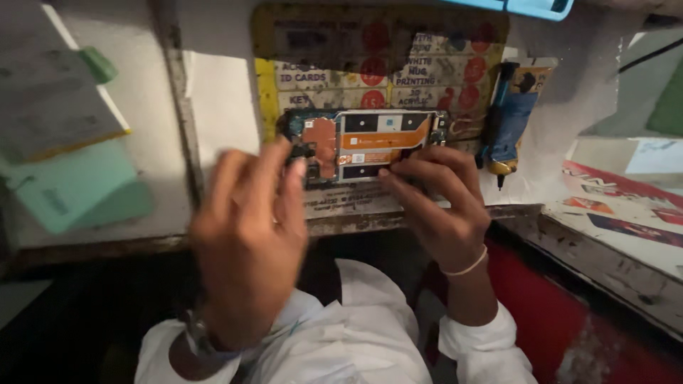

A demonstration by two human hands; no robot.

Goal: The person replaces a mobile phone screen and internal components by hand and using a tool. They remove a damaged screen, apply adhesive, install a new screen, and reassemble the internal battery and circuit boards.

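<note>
Worn white worktop carried a yellow printed sheet. On it lay an opened phone, back removed, orange flex showing. Left hand, blurred, fingers curled at the phone's left end; grip impossible to judge. Right hand pressed bent fingertips on its lower right edge. Blue tube just beside.

We see an opened phone lying flat on a worn bench. Our left hand, blurred, touches its end at nine o'clock; our right hand presses fingertips on its edge at five o'clock. A blue screwdriver lies just beside it at three o'clock.
</note>
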